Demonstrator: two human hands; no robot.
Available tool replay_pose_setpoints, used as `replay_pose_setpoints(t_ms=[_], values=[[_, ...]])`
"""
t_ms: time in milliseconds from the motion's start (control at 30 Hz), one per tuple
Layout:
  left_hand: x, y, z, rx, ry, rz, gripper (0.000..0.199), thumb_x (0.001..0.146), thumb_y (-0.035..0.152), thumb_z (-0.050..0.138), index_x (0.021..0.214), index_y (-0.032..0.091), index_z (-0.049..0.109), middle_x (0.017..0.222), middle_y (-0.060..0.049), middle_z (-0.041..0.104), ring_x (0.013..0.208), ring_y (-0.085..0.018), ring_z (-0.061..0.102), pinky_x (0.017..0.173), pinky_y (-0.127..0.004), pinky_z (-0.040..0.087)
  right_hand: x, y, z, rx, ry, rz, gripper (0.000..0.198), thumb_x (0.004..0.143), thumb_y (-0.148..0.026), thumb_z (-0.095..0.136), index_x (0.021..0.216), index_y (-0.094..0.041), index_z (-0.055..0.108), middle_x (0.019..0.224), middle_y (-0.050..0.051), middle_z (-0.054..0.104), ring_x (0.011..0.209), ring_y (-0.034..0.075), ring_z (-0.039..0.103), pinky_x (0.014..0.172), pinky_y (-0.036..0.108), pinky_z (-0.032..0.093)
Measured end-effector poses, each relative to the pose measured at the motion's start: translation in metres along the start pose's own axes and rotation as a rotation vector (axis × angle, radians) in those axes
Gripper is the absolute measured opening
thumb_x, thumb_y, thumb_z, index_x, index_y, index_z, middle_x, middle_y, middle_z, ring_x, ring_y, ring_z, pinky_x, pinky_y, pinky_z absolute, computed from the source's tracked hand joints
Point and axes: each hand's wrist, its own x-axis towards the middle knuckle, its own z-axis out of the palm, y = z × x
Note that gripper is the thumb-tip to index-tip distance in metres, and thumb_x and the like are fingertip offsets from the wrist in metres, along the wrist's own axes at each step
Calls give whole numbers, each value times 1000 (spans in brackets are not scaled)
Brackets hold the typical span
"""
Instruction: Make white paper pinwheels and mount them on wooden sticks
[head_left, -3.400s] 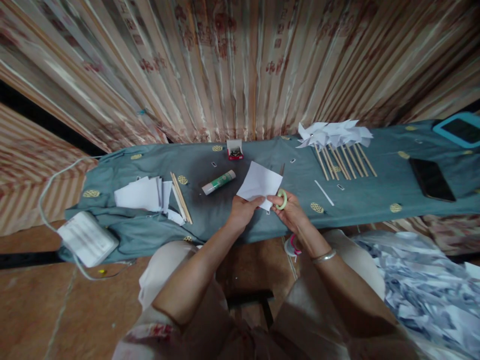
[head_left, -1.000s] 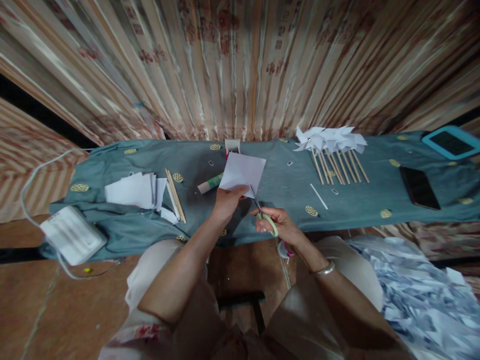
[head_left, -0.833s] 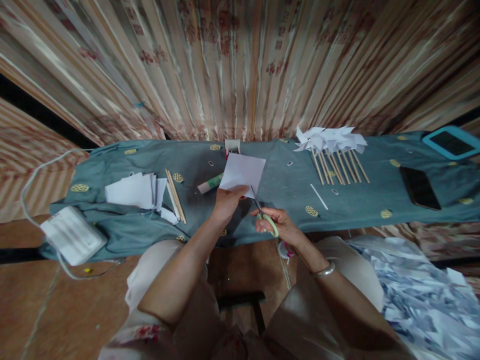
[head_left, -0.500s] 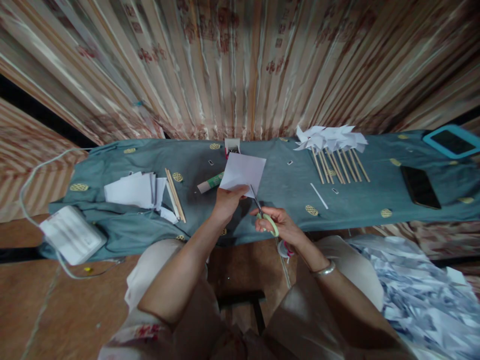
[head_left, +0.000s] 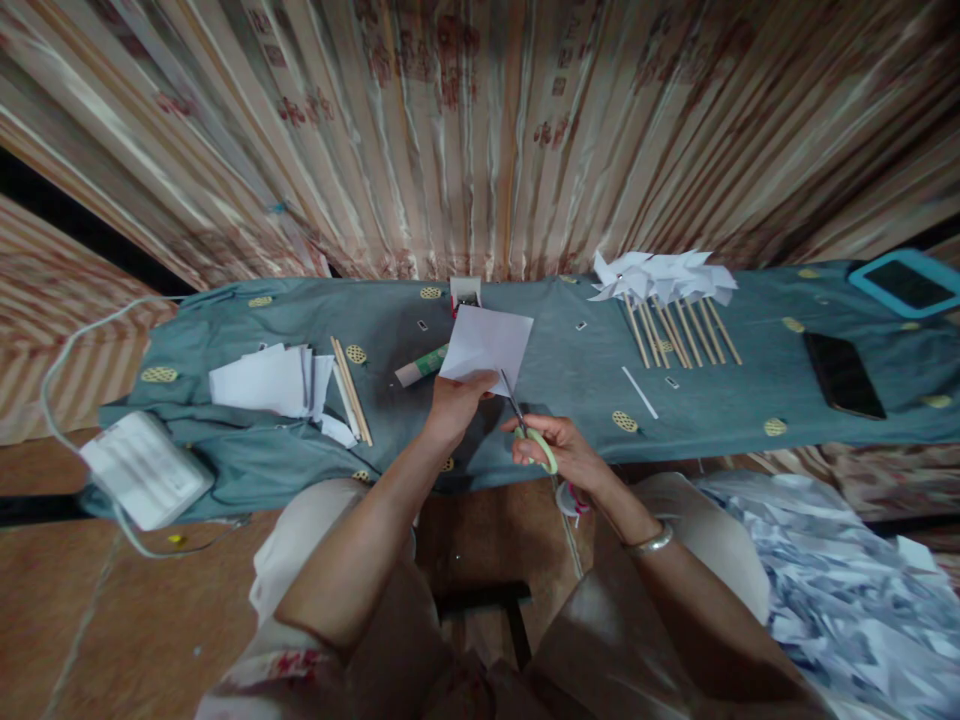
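Observation:
My left hand pinches the near edge of a square white sheet of paper, held above the cloth-covered table. In my right hand is a pair of scissors with pale green handles. Its blades reach the paper's lower edge, close to my left thumb. Whether they are cutting into the sheet I cannot tell. Behind the paper lies a green and white tube, partly covered. A small open box stands just past the sheet's far edge.
White paper pinwheels on wooden sticks lie at the back right. A phone and a blue-framed device rest farther right. To the left are stacked papers, wooden sticks and a white power strip. A paper heap sits low right.

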Motion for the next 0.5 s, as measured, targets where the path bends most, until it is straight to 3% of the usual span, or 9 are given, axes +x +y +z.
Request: replay_pose_setpoints(t_ms=[500], values=[[0,-1,0,1,9,3,25,51,24,80,70,15,67,68,-1,69,61,-14,61,58,-25,50,2,5,-1,21,34,28,45,66,-49,83,98,-18,75,62,-3,64,54,8,58,56,22,50]])
